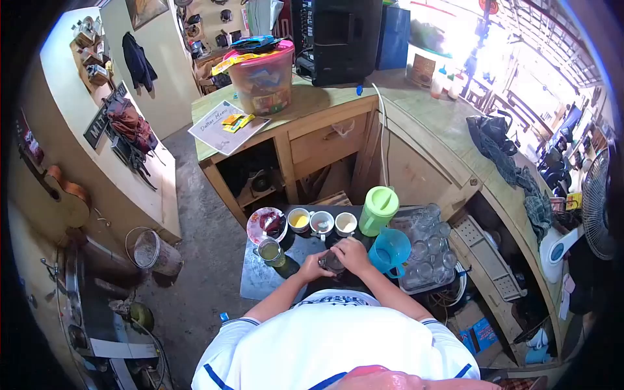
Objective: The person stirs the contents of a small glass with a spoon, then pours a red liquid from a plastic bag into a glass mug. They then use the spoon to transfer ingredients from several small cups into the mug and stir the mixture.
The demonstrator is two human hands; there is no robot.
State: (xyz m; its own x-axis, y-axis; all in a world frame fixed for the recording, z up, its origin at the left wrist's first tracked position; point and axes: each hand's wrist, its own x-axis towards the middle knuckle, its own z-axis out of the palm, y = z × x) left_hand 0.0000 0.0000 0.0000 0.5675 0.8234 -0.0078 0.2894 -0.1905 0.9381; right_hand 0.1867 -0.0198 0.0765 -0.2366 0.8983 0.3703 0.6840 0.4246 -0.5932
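Note:
My left hand is closed around the side of a dark glass close to my body. On the other side, my right hand grips the same glass near its top. Its contents are too small to make out. Left of my hands stands a glass of greenish liquid. Beyond them are a cup with something yellow, a middle cup and a cream cup. A green lidded pitcher and a blue jug stand to the right.
A tray of several upturned glasses lies at the right. A patterned plate with dark red pieces sits at the left. Behind rises a wooden counter with a tub of sachets and a black speaker.

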